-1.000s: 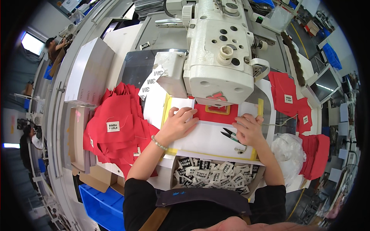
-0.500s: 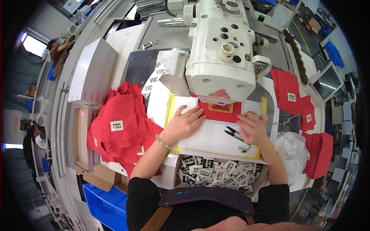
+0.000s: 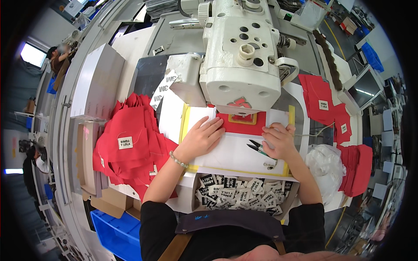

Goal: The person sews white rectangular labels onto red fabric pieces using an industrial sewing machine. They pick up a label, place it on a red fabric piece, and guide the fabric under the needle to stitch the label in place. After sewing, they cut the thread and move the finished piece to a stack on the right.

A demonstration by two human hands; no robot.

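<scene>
My left hand (image 3: 203, 138) lies with fingers stretched on the white sheet (image 3: 230, 158), its fingertips at the left edge of a red fabric piece (image 3: 230, 127) under the white sewing machine (image 3: 239, 80). A small yellow frame (image 3: 242, 122) sits on that fabric beneath the head. My right hand (image 3: 278, 141) has bent fingers at the fabric's right side; what they hold, if anything, is hidden. Small black-bladed snips (image 3: 254, 147) touch this hand, their handles partly covered. Yellow tape edges the sheet. Below it is a box of black-and-white labels (image 3: 235, 191).
Red fabric piles (image 3: 122, 154) lie left, with more (image 3: 315, 93) right, beside crumpled plastic (image 3: 322, 174). A white box (image 3: 96, 82) stands upper left, a blue bin (image 3: 113, 235) lower left. Co-workers (image 3: 61, 63) are at machines far left.
My left hand's fingers have straightened and reached slightly forward toward the red piece. My right hand has shifted only slightly, and the view has moved a little.
</scene>
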